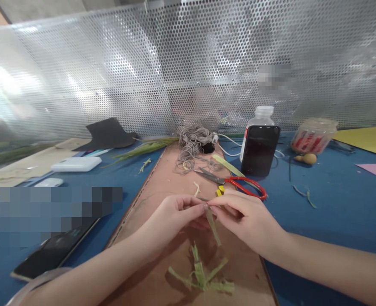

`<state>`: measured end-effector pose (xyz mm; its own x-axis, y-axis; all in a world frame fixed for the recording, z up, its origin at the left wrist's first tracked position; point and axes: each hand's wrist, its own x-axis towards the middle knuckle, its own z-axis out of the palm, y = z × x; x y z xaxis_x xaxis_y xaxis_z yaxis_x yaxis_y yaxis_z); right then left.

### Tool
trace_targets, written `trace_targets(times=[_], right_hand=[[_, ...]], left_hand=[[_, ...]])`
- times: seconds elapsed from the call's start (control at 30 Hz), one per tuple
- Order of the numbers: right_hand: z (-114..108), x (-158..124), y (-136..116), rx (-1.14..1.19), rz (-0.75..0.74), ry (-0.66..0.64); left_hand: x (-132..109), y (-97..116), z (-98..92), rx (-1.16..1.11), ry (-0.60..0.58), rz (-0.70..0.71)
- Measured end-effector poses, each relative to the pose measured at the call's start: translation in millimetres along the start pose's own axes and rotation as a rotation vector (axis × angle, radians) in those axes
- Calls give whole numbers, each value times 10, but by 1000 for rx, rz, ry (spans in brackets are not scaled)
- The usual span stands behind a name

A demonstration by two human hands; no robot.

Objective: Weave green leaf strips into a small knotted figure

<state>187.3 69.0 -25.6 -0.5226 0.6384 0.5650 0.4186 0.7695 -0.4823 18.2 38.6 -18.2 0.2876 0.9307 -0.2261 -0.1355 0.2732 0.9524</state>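
My left hand (pixel 181 212) and my right hand (pixel 242 214) meet over the middle of a brown board (pixel 149 216), fingertips pinched together. Between them hangs a narrow pale green husk strip (pixel 214 227), its top end held by the fingertips of both hands. Below, near the board's front, lies a green husk piece (pixel 200 272) tied near its top, with several strips spreading out. Red-handled scissors (pixel 245 187) lie just beyond my right hand, blades pointing left. A small yellow object (pixel 220 190) shows beside my right fingers, partly hidden.
Tangled grey cord (pixel 194 140) sits at the board's far end. A black phone (pixel 260 151) leans on a bottle (pixel 264 113); a plastic jar (pixel 314 136) and small gourd (pixel 307 159) are right. Left are a white case (pixel 77 164) and dark device (pixel 57 246). Perforated metal (pixel 207 55) stands behind.
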Motion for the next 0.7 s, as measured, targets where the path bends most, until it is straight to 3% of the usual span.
trace_targets(times=[0.23, 0.7], right_hand=[[6, 10, 5, 16, 15, -8], [-4, 31, 1, 13, 114, -108]], left_hand=[[41, -69, -35, -27, -45, 41], [14, -16, 13, 47, 37, 42]])
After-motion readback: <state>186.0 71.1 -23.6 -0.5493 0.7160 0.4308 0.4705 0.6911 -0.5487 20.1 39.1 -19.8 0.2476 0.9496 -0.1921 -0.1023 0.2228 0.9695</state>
